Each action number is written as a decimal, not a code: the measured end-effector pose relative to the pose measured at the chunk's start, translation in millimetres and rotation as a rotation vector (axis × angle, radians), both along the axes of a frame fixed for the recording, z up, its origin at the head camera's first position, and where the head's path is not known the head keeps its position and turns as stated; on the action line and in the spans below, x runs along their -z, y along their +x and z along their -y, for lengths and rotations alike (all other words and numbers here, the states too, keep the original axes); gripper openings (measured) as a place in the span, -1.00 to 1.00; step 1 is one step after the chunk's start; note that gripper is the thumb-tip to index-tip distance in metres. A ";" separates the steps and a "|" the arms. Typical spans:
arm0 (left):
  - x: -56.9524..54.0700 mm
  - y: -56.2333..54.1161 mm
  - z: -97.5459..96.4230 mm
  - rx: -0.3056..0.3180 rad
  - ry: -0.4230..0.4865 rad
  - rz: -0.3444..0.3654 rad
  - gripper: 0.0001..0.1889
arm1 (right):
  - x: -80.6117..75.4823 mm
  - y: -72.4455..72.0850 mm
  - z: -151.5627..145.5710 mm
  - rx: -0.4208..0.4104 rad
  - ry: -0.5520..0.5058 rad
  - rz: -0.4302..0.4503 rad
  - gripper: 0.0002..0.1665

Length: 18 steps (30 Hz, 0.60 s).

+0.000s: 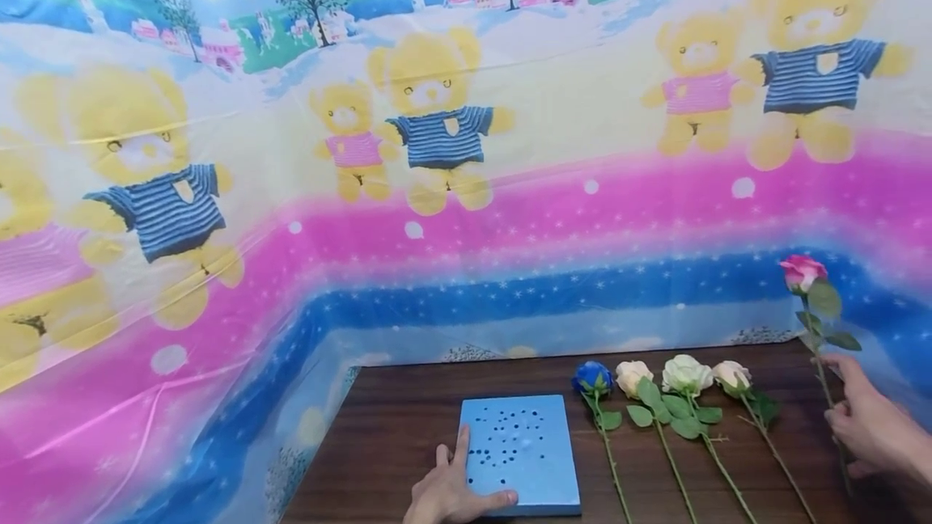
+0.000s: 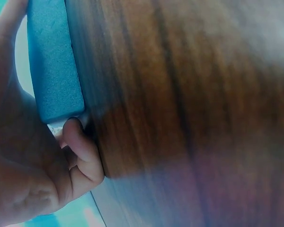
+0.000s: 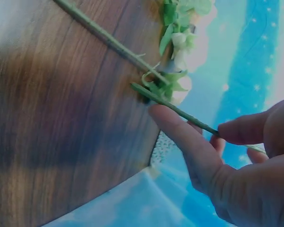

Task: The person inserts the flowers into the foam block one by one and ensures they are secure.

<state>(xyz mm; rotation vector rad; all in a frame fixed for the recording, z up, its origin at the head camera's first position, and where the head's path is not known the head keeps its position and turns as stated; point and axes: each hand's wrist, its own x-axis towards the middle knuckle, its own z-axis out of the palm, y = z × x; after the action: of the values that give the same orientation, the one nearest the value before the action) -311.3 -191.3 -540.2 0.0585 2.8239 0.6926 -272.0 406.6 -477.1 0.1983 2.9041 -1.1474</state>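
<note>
A light blue foam block (image 1: 553,479) dotted with small holes lies on the dark wooden table. My left hand (image 1: 446,493) rests against its near left corner, the thumb along the front edge and the index finger straight along the left side. In the left wrist view, another finger bends at the end of the block (image 2: 54,66). At the far right, my right hand (image 1: 877,420) holds up a pink rose (image 1: 803,273) by its stem, roughly upright with the bloom on top. The right wrist view shows the thumb and fingers pinching the green stem (image 3: 180,112).
Right of the block lie a blue rose (image 1: 593,377), a cream rose (image 1: 633,378), a pale green-white rose (image 1: 687,376) and another cream rose (image 1: 731,376), stems toward me. A printed bear curtain (image 1: 553,265) hangs behind the wooden table (image 1: 364,443).
</note>
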 end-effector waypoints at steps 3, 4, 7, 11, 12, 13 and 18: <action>1.2 0.5 0.2 -0.001 -0.003 -0.007 0.46 | -3.5 1.5 6.3 -0.012 0.086 -0.157 -0.04; 1.9 0.1 0.4 -0.001 -0.006 -0.008 0.46 | -4.5 1.7 8.2 -0.014 0.124 -0.219 -0.05; 2.0 -0.5 0.4 0.000 -0.011 -0.010 0.47 | -6.6 1.2 13.7 -0.010 0.219 -0.392 -0.10; 1.9 0.2 0.4 0.007 -0.013 -0.016 0.48 | -11.5 -0.6 23.2 0.002 0.272 -0.548 -0.09; 1.8 0.5 0.5 0.008 -0.013 -0.016 0.48 | -13.3 -1.0 26.4 0.008 0.278 -0.569 -0.08; 1.6 0.7 0.4 0.010 -0.013 -0.017 0.48 | -15.3 -1.2 29.3 0.011 0.279 -0.581 -0.07; 1.6 1.0 0.6 0.016 -0.016 -0.019 0.47 | -24.0 -0.5 45.0 0.024 0.272 -0.593 -0.04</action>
<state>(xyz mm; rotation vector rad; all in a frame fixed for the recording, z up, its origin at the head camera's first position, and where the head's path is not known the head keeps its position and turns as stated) -310.3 -191.9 -541.8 0.0852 2.8435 0.6691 -272.5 361.6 -453.1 -0.1351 3.5815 -0.9326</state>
